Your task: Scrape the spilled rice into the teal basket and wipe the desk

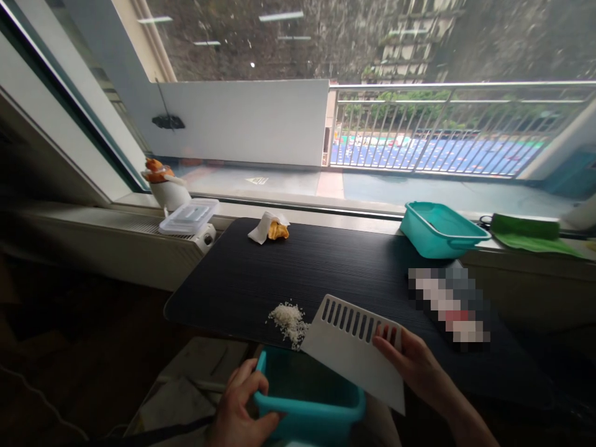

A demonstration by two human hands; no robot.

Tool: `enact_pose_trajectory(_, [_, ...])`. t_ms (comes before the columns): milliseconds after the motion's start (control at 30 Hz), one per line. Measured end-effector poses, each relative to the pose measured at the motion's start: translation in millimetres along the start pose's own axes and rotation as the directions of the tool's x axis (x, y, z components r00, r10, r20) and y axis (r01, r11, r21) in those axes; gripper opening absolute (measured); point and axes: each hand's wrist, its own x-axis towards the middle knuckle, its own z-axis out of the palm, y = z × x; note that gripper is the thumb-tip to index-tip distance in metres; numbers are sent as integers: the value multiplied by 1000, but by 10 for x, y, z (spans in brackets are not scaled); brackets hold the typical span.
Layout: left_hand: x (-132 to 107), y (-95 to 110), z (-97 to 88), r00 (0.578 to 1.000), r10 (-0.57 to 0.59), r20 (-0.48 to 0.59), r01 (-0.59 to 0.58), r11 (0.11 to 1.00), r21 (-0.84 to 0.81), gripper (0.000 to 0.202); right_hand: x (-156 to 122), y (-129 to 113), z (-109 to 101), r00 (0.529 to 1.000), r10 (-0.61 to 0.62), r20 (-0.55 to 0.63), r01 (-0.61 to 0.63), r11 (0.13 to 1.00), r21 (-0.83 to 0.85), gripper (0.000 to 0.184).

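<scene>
Daylight from a wide glass window (261, 53) falls over a black, wood-grained desk (218, 267), where a loose heap of white rice grains (287, 318) lies toward seven o'clock, by the near edge. My right grip (416, 363) pinches a thin, flat white plastic scraper (347, 354) with a row of slots, at four o'clock from the rice. My left grip (244, 400) clamps the nine o'clock rim of a deep turquoise plastic tub (311, 413) just below that edge. As I judge it, a hard push could scatter grains around the scraper's corner, or drop them between desk and tub; I cannot tell whether a gap lies there. My one-sided hold could also let the tub tip. The scraper's long axis runs from ten o'clock to four, its slotted edge facing one and its narrow corner pointing toward the rice; the tub's mouth faces up, its long axis nearly nine to three.
</scene>
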Motion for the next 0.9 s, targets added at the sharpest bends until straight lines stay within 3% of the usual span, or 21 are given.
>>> enact_pose_trajectory(200, [-6, -70, -3, 1000, 30, 9, -30, 998, 53, 14, 13, -62, 66, 999, -2, -51, 5, 999, 51, 32])
enact_pose_trajectory(400, [-21, -117, -30, 999, 15, 34, -17, 999, 45, 13, 81, 39, 76, 999, 18, 47, -19, 1000, 8, 34])
enact_pose_trajectory(633, [-18, -103, -46, 999, 2, 49, -4, 999, 42, 14, 159, 73, 101, 1000, -1, 3, 1, 1000, 16, 33])
enact_pose_trajectory(900, [-13, -105, -44, 998, 1, 59, -5, 998, 59, 14, 162, 29, 70, 999, 15, 52, -16, 1000, 19, 33])
